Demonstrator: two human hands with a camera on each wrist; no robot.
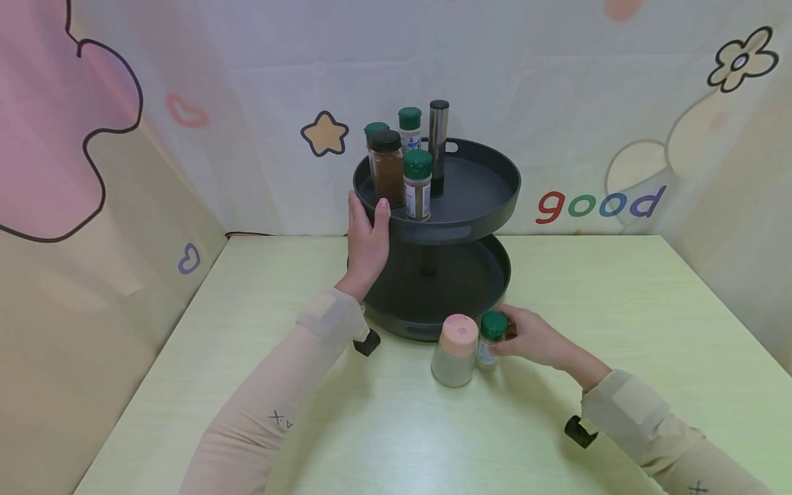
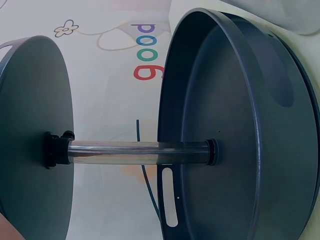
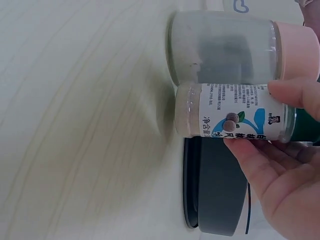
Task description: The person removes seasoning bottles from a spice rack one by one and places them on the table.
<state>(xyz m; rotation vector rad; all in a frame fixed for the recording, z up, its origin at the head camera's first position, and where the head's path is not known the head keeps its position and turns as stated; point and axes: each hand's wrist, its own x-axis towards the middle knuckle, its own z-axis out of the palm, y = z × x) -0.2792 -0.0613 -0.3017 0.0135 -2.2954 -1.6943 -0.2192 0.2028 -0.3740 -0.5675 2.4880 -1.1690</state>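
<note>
In the head view, my left hand (image 1: 368,240) touches the left rim of the upper tray (image 1: 485,220) of a dark two-tier turntable, its thumb and fingers pointing up. Only a sliver of it shows in the left wrist view. My right hand (image 1: 538,335) pinches a small spice jar (image 3: 240,111) with a green cap and white label between thumb and fingers. That jar stands upright at the table, close beside a larger glass jar (image 1: 454,357) with a pink lid. Both are in front of the lower tray (image 1: 402,324).
The upper tray carries a brown spice jar (image 1: 388,172) with a black lid, several green-capped jars including one at the front (image 1: 417,189), and a tall steel-and-black cylinder (image 1: 438,144). A printed cloth (image 1: 266,151) hangs behind the pale table (image 1: 619,302).
</note>
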